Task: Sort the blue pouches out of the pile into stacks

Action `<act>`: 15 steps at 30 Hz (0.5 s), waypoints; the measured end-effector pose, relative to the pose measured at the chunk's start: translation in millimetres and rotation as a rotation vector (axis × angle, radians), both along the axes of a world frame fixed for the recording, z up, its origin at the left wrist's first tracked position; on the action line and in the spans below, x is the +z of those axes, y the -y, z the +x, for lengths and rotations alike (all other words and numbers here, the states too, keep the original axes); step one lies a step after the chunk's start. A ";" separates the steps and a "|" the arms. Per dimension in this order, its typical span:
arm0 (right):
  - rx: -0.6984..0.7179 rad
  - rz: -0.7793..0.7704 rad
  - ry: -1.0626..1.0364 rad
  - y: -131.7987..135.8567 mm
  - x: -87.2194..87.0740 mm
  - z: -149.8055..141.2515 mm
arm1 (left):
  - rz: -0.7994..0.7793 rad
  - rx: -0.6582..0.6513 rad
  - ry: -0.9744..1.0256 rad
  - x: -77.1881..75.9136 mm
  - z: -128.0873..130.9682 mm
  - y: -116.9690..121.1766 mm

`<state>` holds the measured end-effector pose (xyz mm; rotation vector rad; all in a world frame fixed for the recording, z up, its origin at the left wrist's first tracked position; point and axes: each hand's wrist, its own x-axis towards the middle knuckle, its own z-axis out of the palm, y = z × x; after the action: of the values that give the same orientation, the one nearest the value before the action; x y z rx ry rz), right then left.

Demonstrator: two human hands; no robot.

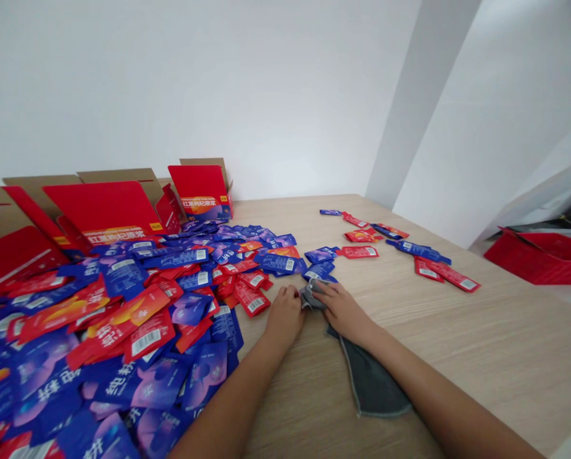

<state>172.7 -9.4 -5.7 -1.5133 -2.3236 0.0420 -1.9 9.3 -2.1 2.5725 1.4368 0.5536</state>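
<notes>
Cloth [374,382] bunches in curled left hand [286,310], under half-open right hand [343,310].

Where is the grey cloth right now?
In the head view, the grey cloth lies on the table just right of centre, its far end bunched at the left hand and right hand, right of the pouch pile.

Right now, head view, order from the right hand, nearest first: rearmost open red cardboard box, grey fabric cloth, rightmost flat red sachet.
1. Grey fabric cloth: touching the right hand.
2. Rightmost flat red sachet: right, beyond the hand.
3. Rearmost open red cardboard box: back left.
</notes>
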 end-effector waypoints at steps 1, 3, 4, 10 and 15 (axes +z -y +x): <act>-0.074 -0.001 0.027 -2.9 0.9 2.4 | 0.021 -0.013 -0.026 1.5 0.8 1.2; -0.186 0.004 0.072 -6.2 2.7 7.1 | 0.049 -0.024 -0.067 3.2 2.9 3.5; -0.195 0.005 0.087 -6.0 3.4 7.7 | 0.054 -0.025 -0.081 3.1 4.0 4.3; -0.035 -0.010 0.058 -2.4 4.0 -1.1 | 0.060 -0.054 -0.128 -1.1 7.2 2.1; -0.307 0.003 0.129 -18.1 1.5 24.8 | 0.050 -0.089 -0.126 -1.9 7.0 -1.6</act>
<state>197.4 8.7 -4.2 -1.9039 -2.1547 -0.1427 5.1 10.9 -4.0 2.7395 1.3525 0.4275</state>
